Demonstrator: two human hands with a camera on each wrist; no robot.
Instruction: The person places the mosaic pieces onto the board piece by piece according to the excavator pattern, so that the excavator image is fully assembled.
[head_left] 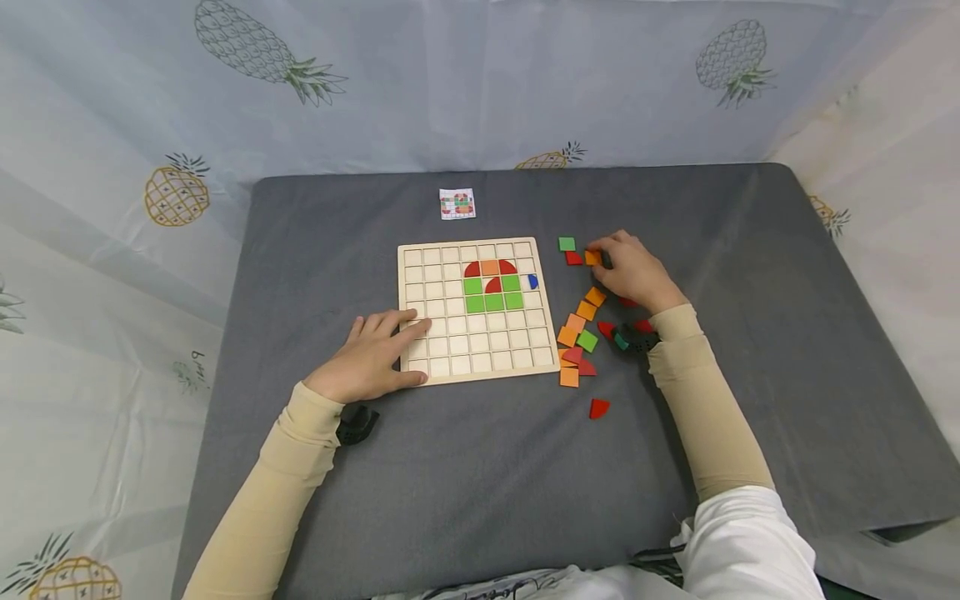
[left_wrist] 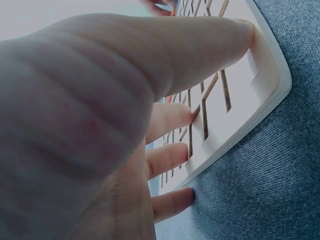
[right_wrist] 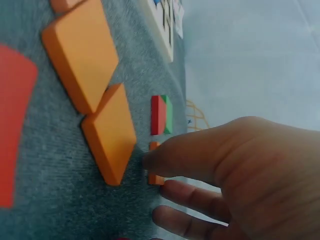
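Fingers spread, left hand rests on board.

We see a pale wooden grid board lying flat under the fingers of our left hand, which rest along its left side. Between our hands, its cells hold three red quarter-rounds, a salmon square and five green squares; a blue piece sits on the board's side nearer our right hand. We have a flat orange square between that hand's thumb and fingers, just beside a red tile to its left.
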